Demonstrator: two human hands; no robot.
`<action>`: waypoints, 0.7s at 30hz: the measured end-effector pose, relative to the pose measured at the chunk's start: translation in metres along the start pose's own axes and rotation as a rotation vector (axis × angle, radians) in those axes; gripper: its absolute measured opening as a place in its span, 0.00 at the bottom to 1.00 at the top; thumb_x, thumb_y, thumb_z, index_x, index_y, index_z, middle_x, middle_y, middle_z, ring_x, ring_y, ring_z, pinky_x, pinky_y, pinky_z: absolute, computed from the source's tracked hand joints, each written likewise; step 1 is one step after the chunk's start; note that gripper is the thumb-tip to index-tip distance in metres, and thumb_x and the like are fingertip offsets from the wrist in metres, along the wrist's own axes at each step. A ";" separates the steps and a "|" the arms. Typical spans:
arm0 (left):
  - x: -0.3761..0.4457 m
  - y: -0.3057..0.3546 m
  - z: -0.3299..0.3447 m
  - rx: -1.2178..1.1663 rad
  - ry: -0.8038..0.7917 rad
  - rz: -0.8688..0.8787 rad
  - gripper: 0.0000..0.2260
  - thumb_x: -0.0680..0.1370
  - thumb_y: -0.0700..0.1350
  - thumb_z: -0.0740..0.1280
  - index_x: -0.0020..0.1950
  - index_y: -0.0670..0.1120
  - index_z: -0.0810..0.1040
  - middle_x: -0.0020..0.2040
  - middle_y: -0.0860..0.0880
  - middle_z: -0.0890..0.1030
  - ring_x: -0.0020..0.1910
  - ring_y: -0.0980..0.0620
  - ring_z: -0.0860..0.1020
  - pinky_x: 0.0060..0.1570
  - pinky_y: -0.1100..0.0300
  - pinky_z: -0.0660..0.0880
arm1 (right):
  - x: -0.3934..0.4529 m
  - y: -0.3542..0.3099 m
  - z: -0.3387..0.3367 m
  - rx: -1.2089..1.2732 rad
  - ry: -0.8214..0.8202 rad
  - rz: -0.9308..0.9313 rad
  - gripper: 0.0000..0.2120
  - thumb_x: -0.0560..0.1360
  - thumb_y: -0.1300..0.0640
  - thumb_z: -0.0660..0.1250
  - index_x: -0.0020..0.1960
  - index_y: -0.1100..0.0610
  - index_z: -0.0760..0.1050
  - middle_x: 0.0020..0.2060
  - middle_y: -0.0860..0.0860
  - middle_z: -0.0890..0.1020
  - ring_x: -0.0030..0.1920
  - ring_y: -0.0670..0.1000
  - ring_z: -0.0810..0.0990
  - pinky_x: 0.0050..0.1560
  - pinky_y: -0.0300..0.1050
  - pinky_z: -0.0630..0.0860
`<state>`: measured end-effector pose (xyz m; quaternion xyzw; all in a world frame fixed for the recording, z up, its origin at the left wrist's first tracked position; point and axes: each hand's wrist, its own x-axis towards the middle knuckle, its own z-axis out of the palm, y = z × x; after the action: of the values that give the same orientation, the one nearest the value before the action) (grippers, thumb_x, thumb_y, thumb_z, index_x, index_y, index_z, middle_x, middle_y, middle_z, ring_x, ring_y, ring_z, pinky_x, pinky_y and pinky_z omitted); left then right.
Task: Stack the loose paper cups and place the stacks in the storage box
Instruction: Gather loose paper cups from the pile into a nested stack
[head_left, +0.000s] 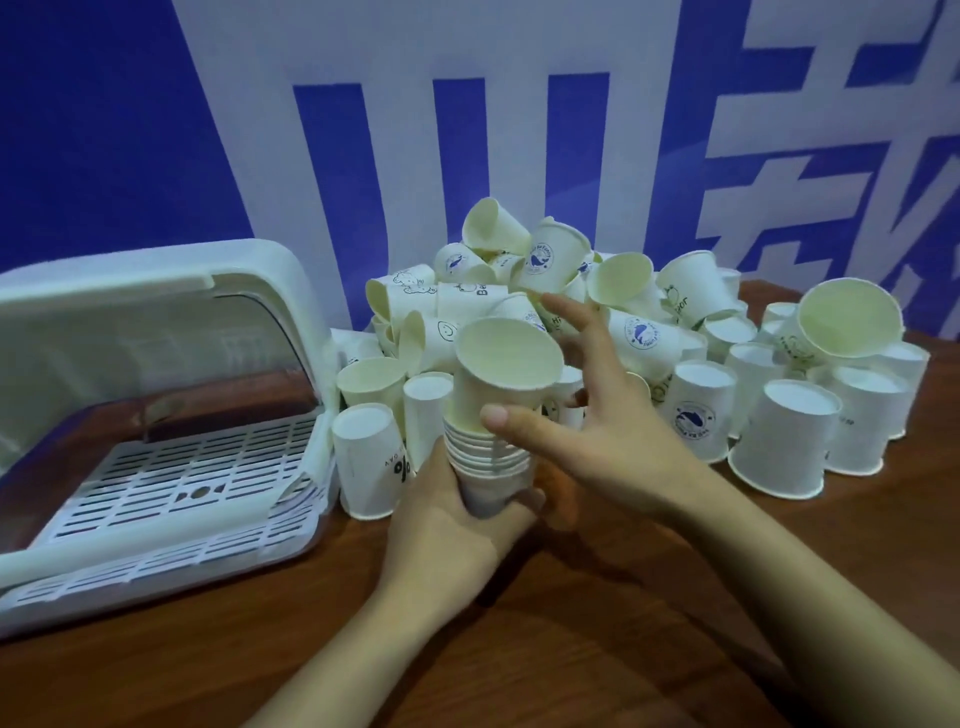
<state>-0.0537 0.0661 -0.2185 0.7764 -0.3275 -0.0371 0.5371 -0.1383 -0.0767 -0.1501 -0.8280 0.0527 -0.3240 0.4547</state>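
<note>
Blue-and-white printed wall banner (363, 130) fills the background, and below it the brown wood-grain table (571, 649) runs across the whole lower part of the view. On the table's left side sits the white plastic storage box (156, 291) with its curved clear lid lifted, showing the white slotted rack (171, 467) on its floor with no cups on it. Just right of the box, against the banner, lies the big heap of loose white paper cups (545, 270) — some tipped on their sides with their pale mouths showing, many standing upside down on the table at the front and right, several printed with small blue round logos or little drawings.

In front of that heap the person's left hand (447, 514) grips the nested stack of white paper cups (491, 457) around its lower part, fingers curled under and round it; the stack is held above the table, leaning slightly, mouths up. The top white cup (506, 369) stands well proud of the rims below it, its open mouth tilted toward the camera. The right hand (613, 415) is beside the stack with fingers spread wide and holding nothing — its thumb tip rests against the side of the top cup, while the other fingers reach up and back toward the heap
</note>
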 end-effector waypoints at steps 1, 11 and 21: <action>0.000 -0.001 0.000 -0.009 -0.005 -0.001 0.25 0.65 0.63 0.75 0.61 0.63 0.76 0.56 0.62 0.85 0.56 0.62 0.82 0.58 0.49 0.80 | -0.004 0.002 -0.001 -0.008 0.001 -0.006 0.48 0.65 0.32 0.76 0.78 0.40 0.58 0.67 0.37 0.74 0.69 0.33 0.71 0.62 0.32 0.71; -0.007 0.006 0.006 -0.007 -0.120 0.034 0.27 0.67 0.59 0.78 0.65 0.62 0.76 0.59 0.64 0.84 0.60 0.64 0.81 0.62 0.51 0.79 | -0.051 0.024 -0.004 -0.156 0.036 -0.120 0.24 0.82 0.40 0.56 0.78 0.41 0.65 0.79 0.40 0.61 0.81 0.44 0.57 0.79 0.56 0.57; -0.014 0.030 0.044 0.042 -0.192 0.055 0.19 0.70 0.57 0.79 0.58 0.61 0.80 0.52 0.69 0.83 0.53 0.69 0.80 0.51 0.67 0.74 | -0.097 0.077 -0.112 -0.576 0.693 0.326 0.35 0.71 0.50 0.78 0.71 0.61 0.66 0.62 0.57 0.70 0.62 0.58 0.71 0.59 0.50 0.70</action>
<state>-0.0970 0.0322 -0.2157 0.7713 -0.3992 -0.0897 0.4876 -0.2644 -0.1648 -0.2159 -0.7445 0.4179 -0.4776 0.2073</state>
